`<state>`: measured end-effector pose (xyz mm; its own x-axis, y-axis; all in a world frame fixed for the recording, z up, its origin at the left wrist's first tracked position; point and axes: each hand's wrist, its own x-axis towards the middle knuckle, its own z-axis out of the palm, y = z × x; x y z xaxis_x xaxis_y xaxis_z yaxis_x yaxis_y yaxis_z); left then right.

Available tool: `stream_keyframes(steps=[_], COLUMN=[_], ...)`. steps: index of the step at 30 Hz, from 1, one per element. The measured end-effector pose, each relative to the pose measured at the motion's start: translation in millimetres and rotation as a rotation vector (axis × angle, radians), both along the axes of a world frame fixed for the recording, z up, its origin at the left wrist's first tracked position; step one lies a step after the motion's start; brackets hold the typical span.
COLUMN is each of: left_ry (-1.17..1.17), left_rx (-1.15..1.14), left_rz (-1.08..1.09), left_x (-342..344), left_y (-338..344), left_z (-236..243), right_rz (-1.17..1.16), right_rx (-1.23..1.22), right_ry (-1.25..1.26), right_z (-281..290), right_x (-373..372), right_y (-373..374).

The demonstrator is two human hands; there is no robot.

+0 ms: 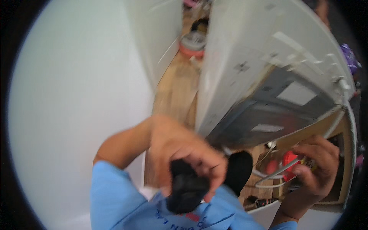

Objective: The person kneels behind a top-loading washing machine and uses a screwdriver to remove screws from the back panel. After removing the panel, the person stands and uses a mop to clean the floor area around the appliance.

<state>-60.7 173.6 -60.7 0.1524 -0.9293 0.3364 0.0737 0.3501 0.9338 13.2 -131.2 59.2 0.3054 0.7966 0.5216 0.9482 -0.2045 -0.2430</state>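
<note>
1. The person's left hand was curled around a bulky black object, fingers along one side and thumb along the other, so that it had a narrow hold on it.
2. That black object was right before the chest, against the light-blue shirt; it was too blurred for me to say what kind of thing it was.
3. The right hand was off to the person's right, its fingers bent and its thumb apart from them. A grey hose passed by the thumb and fingertips, but I could not tell whether they were gripping it.
4. The hose slanted up past that hand along the right side of a large white appliance, whose grey metal panel bore two white labels.
5. Near the right hand, beyond the hose, sat a red object, partly hidden.
6. Just right of the left hand showed a black rounded shape.
7. Wooden flooring ran between the appliance and a smooth white panel on the left; at its far end lay a round grey-and-red item.
</note>
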Motion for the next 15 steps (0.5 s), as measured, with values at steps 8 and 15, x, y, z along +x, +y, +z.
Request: stream_keyframes(steps=[8,15], left_ry=[0.654,0.669], left_rx=[-0.139,0.075], left_rz=[0.273,1.052], left_x=[-8,5], left_y=[-2,-36], left_z=[-18,-28], right_rz=[0.28,0.13], right_rx=[-0.015,0.098], right_ry=[0.314,0.3], right_z=[-47,-105], right_x=[10,-20], right_y=[4,44])
